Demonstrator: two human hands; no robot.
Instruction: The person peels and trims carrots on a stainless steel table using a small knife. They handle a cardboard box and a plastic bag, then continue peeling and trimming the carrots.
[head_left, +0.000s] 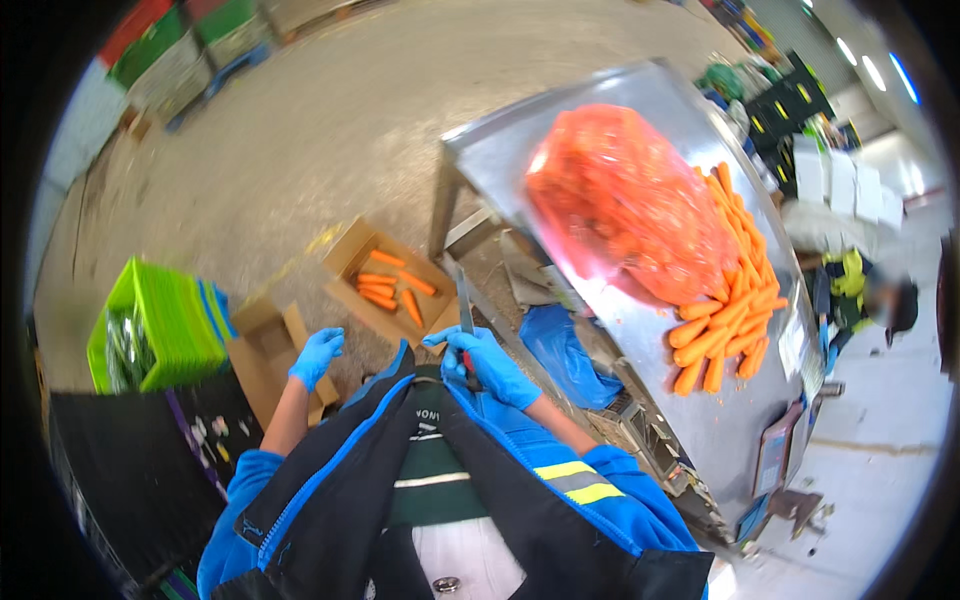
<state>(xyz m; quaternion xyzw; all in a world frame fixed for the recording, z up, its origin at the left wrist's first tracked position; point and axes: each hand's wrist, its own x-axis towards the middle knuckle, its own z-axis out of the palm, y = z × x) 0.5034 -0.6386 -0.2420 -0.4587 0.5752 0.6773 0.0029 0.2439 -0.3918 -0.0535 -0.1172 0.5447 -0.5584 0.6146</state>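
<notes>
Both of my hands wear blue gloves. My right hand (491, 367) is closed around the handle of a knife (464, 300), whose blade points away from me. My left hand (318, 358) holds nothing that I can see, its fingers slightly curled, above two cardboard boxes. The nearer cardboard box (255, 352) lies partly under my left arm. Several carrots (415, 282) lie in the other cardboard box (351, 259). On the metal table (517, 146) at the right rest a large orange plastic bag (622, 202), seemingly full of carrots, and a pile of loose carrots (724, 330) beside it.
Green crates (161, 330) stand at the left, above a black surface (127, 442). A blue plastic bag (566, 356) lies below the table's near edge. A person (847, 292) in a cap is beyond the table. Bins (169, 71) stand at the far left.
</notes>
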